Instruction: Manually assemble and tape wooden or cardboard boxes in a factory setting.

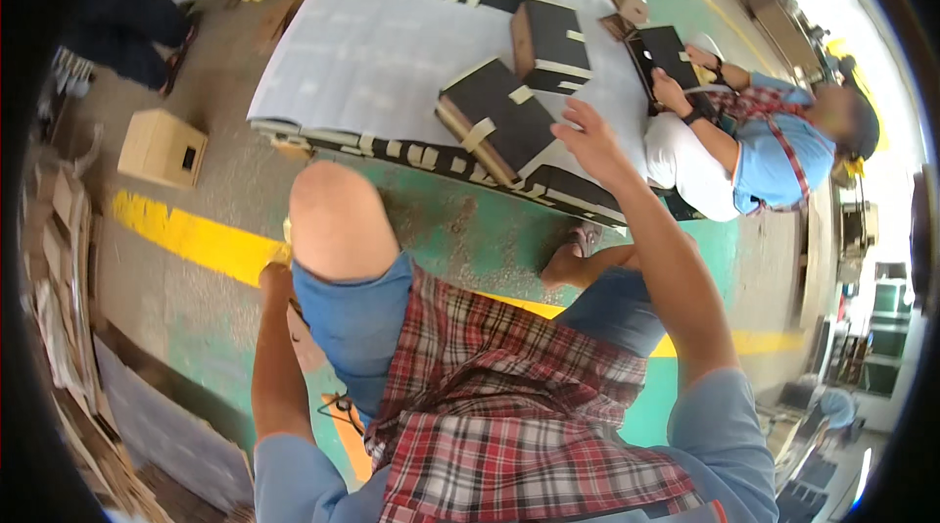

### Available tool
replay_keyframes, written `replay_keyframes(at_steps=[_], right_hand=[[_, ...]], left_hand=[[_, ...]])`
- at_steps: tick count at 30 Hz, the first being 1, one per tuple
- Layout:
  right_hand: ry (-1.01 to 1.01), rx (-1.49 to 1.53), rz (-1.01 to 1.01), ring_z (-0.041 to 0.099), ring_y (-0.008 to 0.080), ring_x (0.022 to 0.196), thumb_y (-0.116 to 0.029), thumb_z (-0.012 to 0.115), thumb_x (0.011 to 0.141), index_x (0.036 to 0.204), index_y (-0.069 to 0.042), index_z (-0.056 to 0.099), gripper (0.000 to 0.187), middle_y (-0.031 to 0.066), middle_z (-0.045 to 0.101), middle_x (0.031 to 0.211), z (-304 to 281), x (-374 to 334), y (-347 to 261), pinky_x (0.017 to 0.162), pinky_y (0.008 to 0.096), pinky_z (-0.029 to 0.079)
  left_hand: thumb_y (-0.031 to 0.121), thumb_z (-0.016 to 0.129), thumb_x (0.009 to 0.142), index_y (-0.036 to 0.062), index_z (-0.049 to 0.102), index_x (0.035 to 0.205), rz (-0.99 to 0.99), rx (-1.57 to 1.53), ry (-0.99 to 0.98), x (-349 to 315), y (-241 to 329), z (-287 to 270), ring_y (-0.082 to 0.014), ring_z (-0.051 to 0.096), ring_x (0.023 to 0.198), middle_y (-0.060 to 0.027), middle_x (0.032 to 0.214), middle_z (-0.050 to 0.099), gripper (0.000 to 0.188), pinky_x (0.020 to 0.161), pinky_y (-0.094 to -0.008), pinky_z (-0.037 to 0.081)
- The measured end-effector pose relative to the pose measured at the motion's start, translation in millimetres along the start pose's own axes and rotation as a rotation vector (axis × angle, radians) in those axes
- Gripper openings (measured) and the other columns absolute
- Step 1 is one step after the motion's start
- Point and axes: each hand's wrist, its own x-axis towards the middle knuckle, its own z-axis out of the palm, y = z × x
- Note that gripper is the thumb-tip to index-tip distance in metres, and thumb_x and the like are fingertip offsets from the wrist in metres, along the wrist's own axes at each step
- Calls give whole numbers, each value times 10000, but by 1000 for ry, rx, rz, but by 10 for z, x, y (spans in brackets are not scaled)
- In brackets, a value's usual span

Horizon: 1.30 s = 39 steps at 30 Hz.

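Right hand [597,149]: fingers [580,115] spread wide, nothing seen gripped; contact with the nearest black box [497,112] cannot be determined. That box lies just left of these fingers on the white-covered table [343,63], a pale strip [478,136] across its edge. A second black box [560,38] stands just beyond the fingers. To their right, a co-worker [778,166] has both hands at a dark box [668,49]. Left hand [275,275]: low beside the left knee [338,214], well apart from the right fingers; its finger state cannot be told
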Motion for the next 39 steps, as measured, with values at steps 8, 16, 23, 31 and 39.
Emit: replay_keyframes(at_steps=[8,16,23,31,39], right_hand=[[57,-115,7,696,338,862,-350,654,916,988,-61,725,306,164,734,910,-98,183,567,793,466,533],[89,-283,147,654,443,1118,-367,637,912,1272,7,514,534,280,681,1182,355,202,-14,950,531,520],[108,-187,40,677,469,1015,-317,608,916,1319,-68,541,478,268,712,1067,309,-250,23,887,555,530],[97,-64,-656,670,455,948,-199,601,909,1440,-129,472,551,273,680,1032,882,-924,-237,835,552,544],[-278,-186,-433,651,439,1049,-260,607,965,1588,-257,283,703,240,670,1119,621,-953,-510,874,520,542]], left_hand=[[112,666,940,0,625,1227,195,-336,181,109,3751,-1577,-223,634,970,-124,1115,674,311,851,-353,526],[548,736,889,-93,209,1572,473,-150,-337,-45,5238,-103,-410,251,1526,-310,1629,250,1075,1249,-480,220],[667,758,808,16,121,1635,-71,-564,-256,-897,5927,939,-409,260,1519,-259,1685,86,1231,1220,-478,276],[684,803,715,-8,187,1622,-33,-650,-313,-199,5136,785,-404,365,1452,-299,1616,262,1296,1161,-455,366],[413,815,802,-18,236,1594,176,-788,-605,-180,5036,431,-322,534,1313,-232,1491,474,1071,1064,-430,473]])
